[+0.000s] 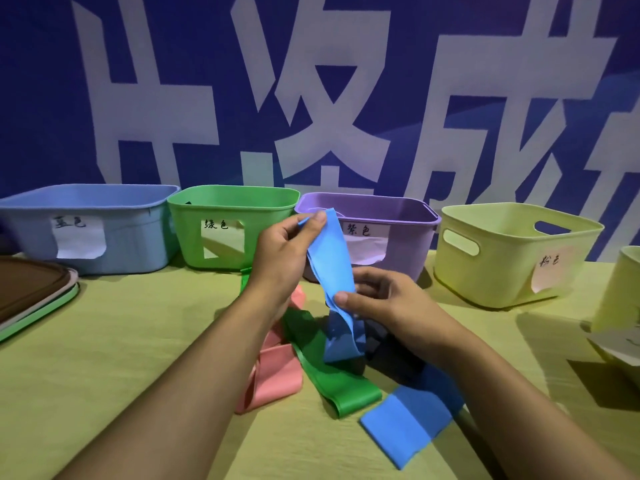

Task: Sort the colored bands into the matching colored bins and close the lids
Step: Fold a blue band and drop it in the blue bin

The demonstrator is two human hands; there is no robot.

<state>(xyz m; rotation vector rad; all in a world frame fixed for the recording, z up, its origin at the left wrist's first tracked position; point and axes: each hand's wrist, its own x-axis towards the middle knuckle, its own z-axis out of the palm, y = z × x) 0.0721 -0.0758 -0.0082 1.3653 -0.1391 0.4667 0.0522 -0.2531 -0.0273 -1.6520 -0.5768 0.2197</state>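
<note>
A blue band (pixel 330 261) is lifted above the table, held by both hands. My left hand (pixel 282 251) pinches its upper end and my right hand (pixel 377 299) pinches it lower down, while its tail hangs to the table. Below lie a green band (pixel 329 375), a pink band (pixel 273 375) and another blue band (pixel 408 420), partly overlapping. Behind them stand four open bins with paper labels: a blue bin (pixel 131 233), a green bin (pixel 259 233), a purple bin (pixel 408 230) and a pale yellow bin (pixel 512 268).
A stack of lids (pixel 31 296), brown on top with a green one beneath, lies at the left edge of the table. Another pale yellow bin (pixel 623 292) stands at the right edge, with a lid or card (pixel 616 344) in front of it. A blue banner wall is close behind the bins.
</note>
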